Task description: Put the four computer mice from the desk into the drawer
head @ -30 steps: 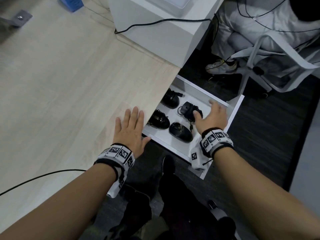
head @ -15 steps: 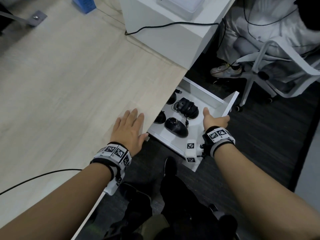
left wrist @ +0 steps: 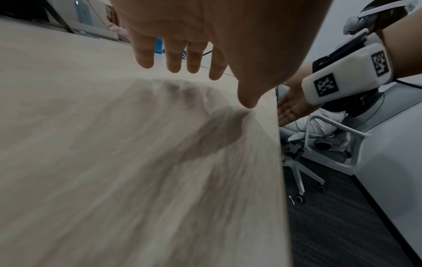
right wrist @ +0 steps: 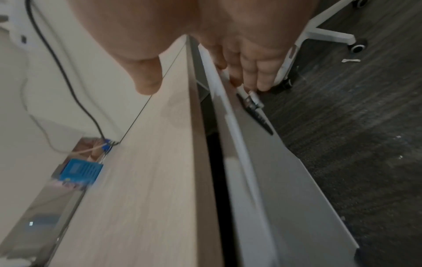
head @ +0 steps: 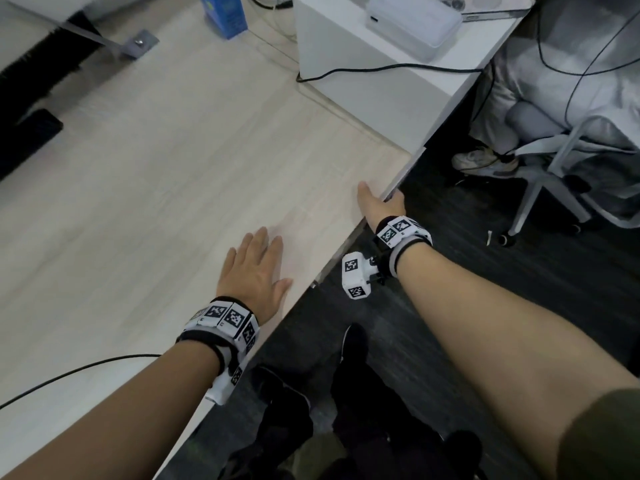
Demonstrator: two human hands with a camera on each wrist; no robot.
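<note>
The desk (head: 145,161) top is pale, matt wood-grain laminate, the drawer (right wrist: 269,180) front smooth grey with a slight sheen, the floor (head: 519,306) dark coarse carpet, and the office chair (head: 561,174) frame smooth white plastic.

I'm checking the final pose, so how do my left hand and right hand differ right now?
The left hand lies palm down over the desk top, fingers straight; the right hand sits at the desk's edge, fingers down against the drawer front. The left is nearer the body, the right farther forward. Neither holds anything.
</note>
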